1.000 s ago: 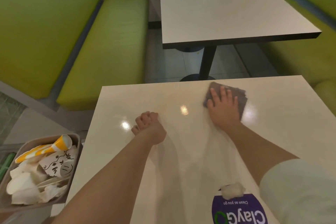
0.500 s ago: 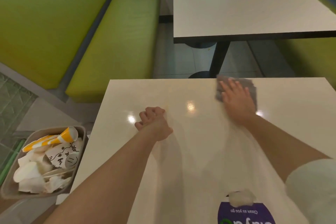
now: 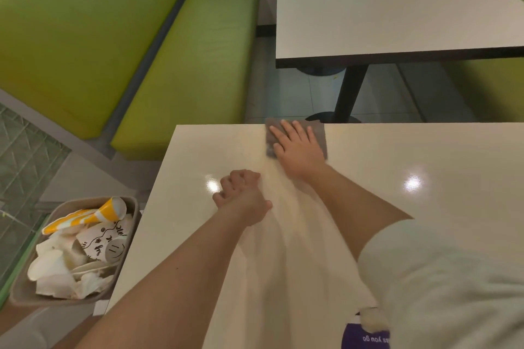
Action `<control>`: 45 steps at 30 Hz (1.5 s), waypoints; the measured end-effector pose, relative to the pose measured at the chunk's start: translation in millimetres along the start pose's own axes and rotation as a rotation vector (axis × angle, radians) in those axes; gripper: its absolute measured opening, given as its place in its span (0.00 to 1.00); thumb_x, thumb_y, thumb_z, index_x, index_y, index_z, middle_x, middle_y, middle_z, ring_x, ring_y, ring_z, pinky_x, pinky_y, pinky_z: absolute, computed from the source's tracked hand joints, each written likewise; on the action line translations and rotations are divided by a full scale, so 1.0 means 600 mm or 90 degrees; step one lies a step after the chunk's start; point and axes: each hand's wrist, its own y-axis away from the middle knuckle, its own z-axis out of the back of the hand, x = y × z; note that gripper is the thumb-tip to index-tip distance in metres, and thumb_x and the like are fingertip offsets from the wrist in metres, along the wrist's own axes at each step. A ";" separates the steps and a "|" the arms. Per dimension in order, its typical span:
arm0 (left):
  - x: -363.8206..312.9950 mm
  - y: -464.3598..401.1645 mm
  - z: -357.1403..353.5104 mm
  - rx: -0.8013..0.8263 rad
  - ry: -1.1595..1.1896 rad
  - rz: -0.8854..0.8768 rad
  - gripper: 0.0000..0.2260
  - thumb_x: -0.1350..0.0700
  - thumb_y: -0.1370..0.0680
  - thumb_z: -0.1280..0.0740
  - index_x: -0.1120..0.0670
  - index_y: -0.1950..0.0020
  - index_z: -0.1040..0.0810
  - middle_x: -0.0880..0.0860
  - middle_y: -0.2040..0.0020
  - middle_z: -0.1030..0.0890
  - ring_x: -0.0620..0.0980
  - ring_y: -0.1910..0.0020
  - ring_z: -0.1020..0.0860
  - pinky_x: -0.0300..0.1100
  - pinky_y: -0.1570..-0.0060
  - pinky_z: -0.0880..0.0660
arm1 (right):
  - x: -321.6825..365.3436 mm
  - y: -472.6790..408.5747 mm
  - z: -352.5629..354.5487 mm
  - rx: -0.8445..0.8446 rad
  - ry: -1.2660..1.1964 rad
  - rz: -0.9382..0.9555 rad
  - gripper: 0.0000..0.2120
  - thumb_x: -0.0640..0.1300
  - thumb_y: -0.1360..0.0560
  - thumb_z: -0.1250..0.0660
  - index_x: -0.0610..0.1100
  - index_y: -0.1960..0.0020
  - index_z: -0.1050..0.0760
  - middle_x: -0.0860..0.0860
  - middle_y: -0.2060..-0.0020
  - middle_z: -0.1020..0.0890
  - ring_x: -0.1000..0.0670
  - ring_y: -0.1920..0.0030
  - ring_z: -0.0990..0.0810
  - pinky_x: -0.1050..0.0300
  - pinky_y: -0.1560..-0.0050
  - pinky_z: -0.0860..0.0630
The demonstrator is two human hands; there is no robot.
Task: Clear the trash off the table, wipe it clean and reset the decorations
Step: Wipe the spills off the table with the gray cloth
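Note:
A glossy cream table (image 3: 397, 235) fills the lower right of the head view. My right hand (image 3: 297, 147) lies flat, fingers straight, pressing a grey-brown cloth (image 3: 320, 133) onto the table at its far edge. My left hand (image 3: 241, 193) rests as a curled fist on the tabletop, closer to me and to the left, holding nothing. A brown tray (image 3: 25, 292) full of trash sits off the table's left side, with a yellow-and-white striped cup (image 3: 90, 215), printed paper cups and crumpled napkins in it.
A purple sticker (image 3: 363, 337) with a small white wad (image 3: 373, 319) on it lies at the table's near edge. Green bench seats (image 3: 192, 71) stand to the left. A second white table (image 3: 382, 5) on a black post stands beyond.
My right hand has slid the cloth leftward along the table's far edge, closer to my left fist. The left fist has stayed in place.

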 end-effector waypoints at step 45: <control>0.322 -0.085 0.105 -0.129 -0.024 -0.008 0.15 0.45 0.22 0.34 0.48 0.38 0.26 0.51 0.39 0.26 0.54 0.38 0.30 0.48 0.45 0.32 | 0.313 -0.097 -0.073 -0.003 -0.049 -0.082 0.25 0.53 0.18 0.55 0.57 0.21 0.52 0.52 0.20 0.55 0.50 0.21 0.60 0.45 0.24 0.65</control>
